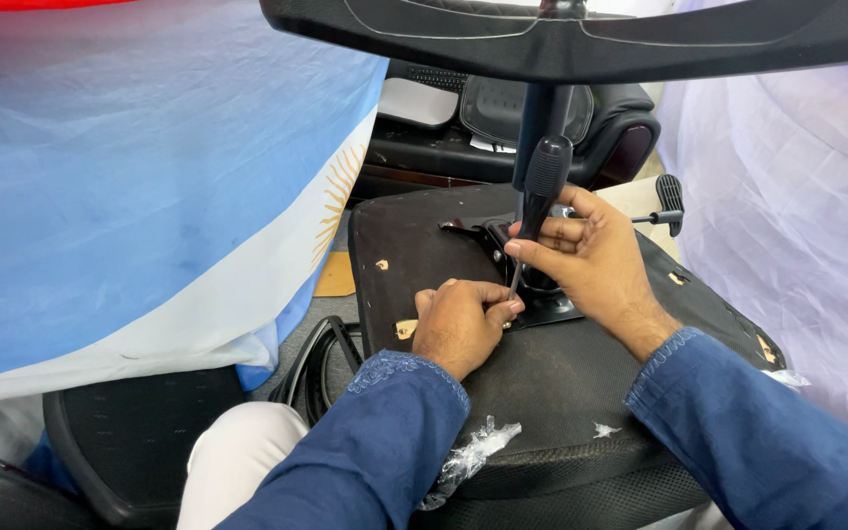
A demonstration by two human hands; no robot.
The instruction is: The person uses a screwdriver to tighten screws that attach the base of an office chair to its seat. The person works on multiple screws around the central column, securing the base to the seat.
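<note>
The right hand (596, 260) closes its grip around the black screwdriver (542, 191), held upright. Below this grip, the left hand (463, 319) pinches the tip against the metal plate (552, 309) on the upturned chair seat (542, 383).

This looks like a small workshop where office chairs get put together or fixed. Right under the hands lies an upturned black seat (542, 393) with a metal plate (532, 294) on its bottom, and above the hands a black chair base (591, 39) sticks across the top, while just past them sit more black chair parts (503, 128) (some look like cushions and backs). To the left of the hands hangs a big blue and white cloth (139, 186), and to the right is thin clear plastic wrap (797, 216) like new things come in.
</note>
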